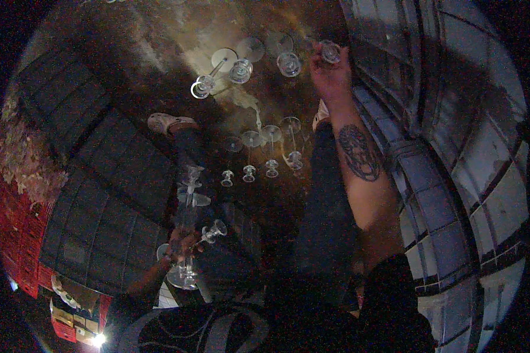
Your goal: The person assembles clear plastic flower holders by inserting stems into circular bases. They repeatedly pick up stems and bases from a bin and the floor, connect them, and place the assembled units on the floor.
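Observation:
Several clear stemmed glass pieces, shaped like candlesticks with flat round bases, thin stems and small cupped tops, stand on a mottled brown surface (159, 88). Three are in the far row: one glass piece (203, 86) at left, a second (240, 72) and a third (288, 65). At the right end of this row, my right hand (331, 73) has its fingers closed around another glass piece (330, 52). A nearer row has several more, including one glass piece (271, 169). At lower left, my left hand (184, 246) is closed on a stemmed glass piece (212, 231), beside taller clear glass (184, 277).
My shoe (165, 123) is left of the glass rows; both legs flank them. Dark gridded panels (112, 194) rise at left and pale framed panes (441, 194) at right. A red crate-like stack (20, 235) and a bright lamp (98, 339) lie at lower left. The light is dim.

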